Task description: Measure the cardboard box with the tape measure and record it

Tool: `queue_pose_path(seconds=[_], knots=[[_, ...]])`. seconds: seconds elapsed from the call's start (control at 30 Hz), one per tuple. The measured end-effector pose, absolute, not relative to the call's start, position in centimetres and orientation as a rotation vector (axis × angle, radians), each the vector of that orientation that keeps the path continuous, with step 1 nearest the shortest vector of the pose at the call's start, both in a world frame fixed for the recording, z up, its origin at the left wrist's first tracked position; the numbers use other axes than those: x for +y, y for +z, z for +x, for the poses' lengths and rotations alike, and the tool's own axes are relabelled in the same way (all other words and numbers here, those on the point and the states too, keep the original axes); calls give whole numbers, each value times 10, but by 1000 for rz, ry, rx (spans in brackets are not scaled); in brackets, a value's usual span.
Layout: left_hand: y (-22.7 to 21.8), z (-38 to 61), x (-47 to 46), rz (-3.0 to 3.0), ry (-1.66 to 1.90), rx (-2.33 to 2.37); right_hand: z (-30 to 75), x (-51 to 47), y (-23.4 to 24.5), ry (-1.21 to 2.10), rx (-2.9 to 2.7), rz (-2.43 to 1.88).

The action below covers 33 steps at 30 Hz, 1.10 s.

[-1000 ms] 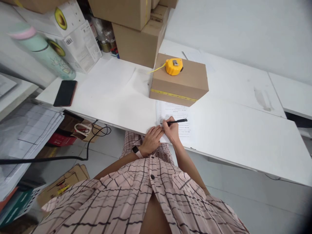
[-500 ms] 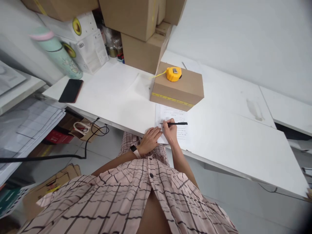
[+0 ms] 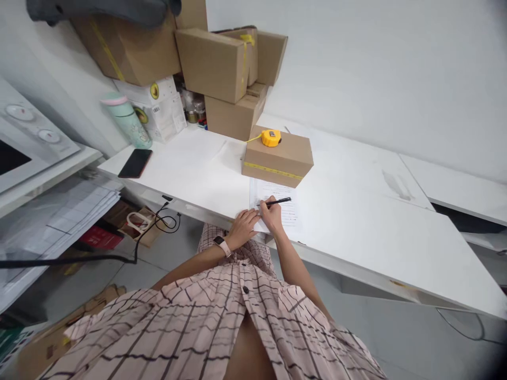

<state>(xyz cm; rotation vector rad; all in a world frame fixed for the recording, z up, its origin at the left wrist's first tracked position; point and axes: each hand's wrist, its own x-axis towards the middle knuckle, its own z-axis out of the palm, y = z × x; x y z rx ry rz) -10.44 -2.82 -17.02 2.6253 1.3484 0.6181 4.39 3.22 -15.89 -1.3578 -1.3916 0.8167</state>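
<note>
A black pen [image 3: 282,201] is gripped in my right hand [image 3: 271,215], its tip down on a printed sheet of paper [image 3: 291,215]. Flat on the sheet's lower left corner and the desk edge rests my left hand [image 3: 243,227], fingers stretched out and holding nothing. Just beyond the paper stands a closed cardboard box [image 3: 291,150] with a yellow strip along its near side. On top of that box lies a yellow tape measure [image 3: 271,138], a bit of its blade drawn out to the left. Any writing under the pen tip is too small to read.
A phone [image 3: 135,163] lies on the white desk [image 3: 356,227] at the left, near a mint green bottle [image 3: 129,122]. Stacked cardboard boxes [image 3: 214,63] rise at the back. A microwave [image 3: 35,132] sits on a side shelf, and a black cable [image 3: 79,262] hangs below.
My view has tilted upward and shifted left, so the microwave and upper boxes now show. The pen leans a little more, and both hands stay at the paper.
</note>
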Motion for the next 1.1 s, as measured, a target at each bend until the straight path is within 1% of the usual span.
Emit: queue_pose_path(seconds=[0.67, 1.1], knots=[[-171, -104, -30, 2644, 664, 1354, 43, 34, -165, 784, -1458, -1362], [-171, -104, -29, 2613, 648, 1351, 42, 29, -151, 834, -1381, -1388]])
